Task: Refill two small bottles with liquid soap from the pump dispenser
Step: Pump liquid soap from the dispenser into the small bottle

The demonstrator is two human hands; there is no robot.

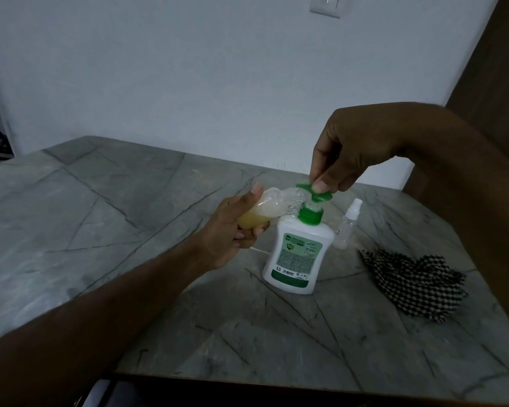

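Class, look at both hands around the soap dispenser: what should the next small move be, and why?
Probably press the green pump head down again. The right hand already has its fingers on it, the left hand holds the small bottle tilted with its mouth at the spout, and the bottle looks only partly filled with yellowish soap.
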